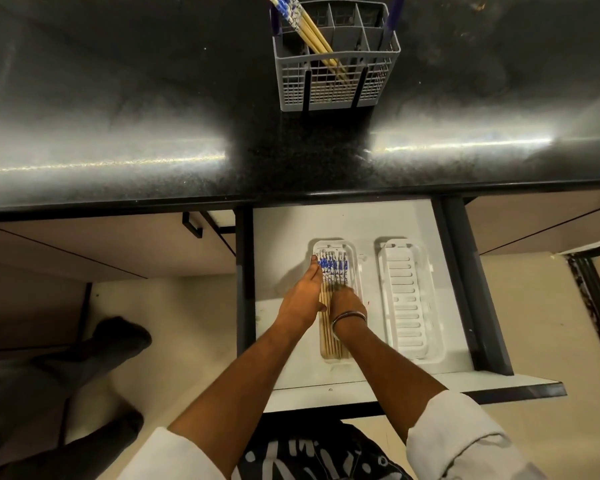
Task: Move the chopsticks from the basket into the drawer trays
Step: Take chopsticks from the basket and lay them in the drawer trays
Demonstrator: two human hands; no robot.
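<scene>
Both hands are down in the left tray (355, 268), left hand (303, 299) flat and right hand (347, 301) loosely on the chopsticks (333, 271), squaring them up. Next: grab the ones left in the basket (336, 88) on the bench (118, 98).

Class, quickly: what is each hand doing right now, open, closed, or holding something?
Left hand: open, flat against the side of the chopsticks in the left tray.
Right hand: on the chopsticks, blurred; cannot tell whether open or closed.

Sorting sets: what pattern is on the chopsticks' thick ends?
Blue-and-white pattern on the chopsticks in the tray; plain wood below. Head view.
</scene>
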